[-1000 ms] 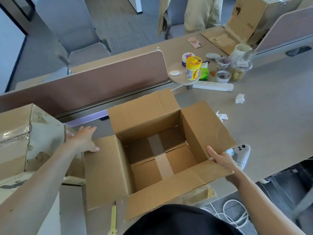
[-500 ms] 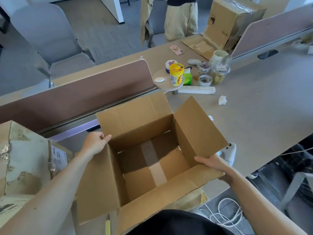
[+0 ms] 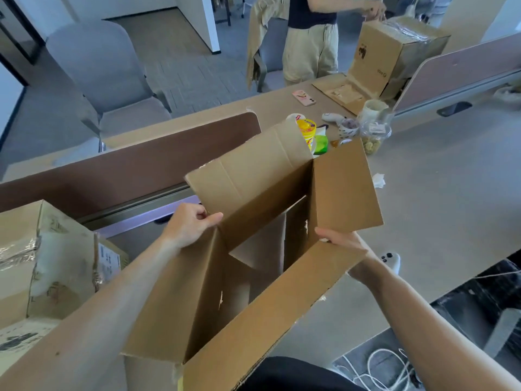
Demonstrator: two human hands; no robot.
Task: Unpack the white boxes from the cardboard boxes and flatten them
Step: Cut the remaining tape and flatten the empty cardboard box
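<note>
From the head camera, we see the cardboard box (image 3: 248, 176) held up in front of the body, over the near edge of the desk (image 3: 439, 198), with all four top flaps open. No white box shows inside it, so we judge the unpacking of this one done and the flattening in hand.

The left hand (image 3: 191, 224) pinches the rim at the far-left corner, thumb and curled fingers closed on the cardboard where the far wall meets the left flap. The right hand (image 3: 344, 241) holds the opposite, near-right corner. Its fingers reach over the rim and their tips are hidden inside, so we read it as a grip and not a mere touch.

Holding two opposite corners makes sense to us: pushed toward each other, they skew the walls out of square, and the opening already looks like a slanted diamond. The box seems tilted, which would leave the bottom free to give way, though we cannot tell whether the bottom seam is open.

A second, taped box (image 3: 42, 263) stands just to the left, within reach, probably next in line. Across the desk, beyond a brown divider (image 3: 127, 170), jars, cups and a phone (image 3: 304, 97) sit clear of the working space. A white controller (image 3: 390, 261) lies just beside the right wrist. It is close enough that a collapsing box could knock it. Further off, another person (image 3: 310, 38) handles a box of their own (image 3: 394, 52).
</note>
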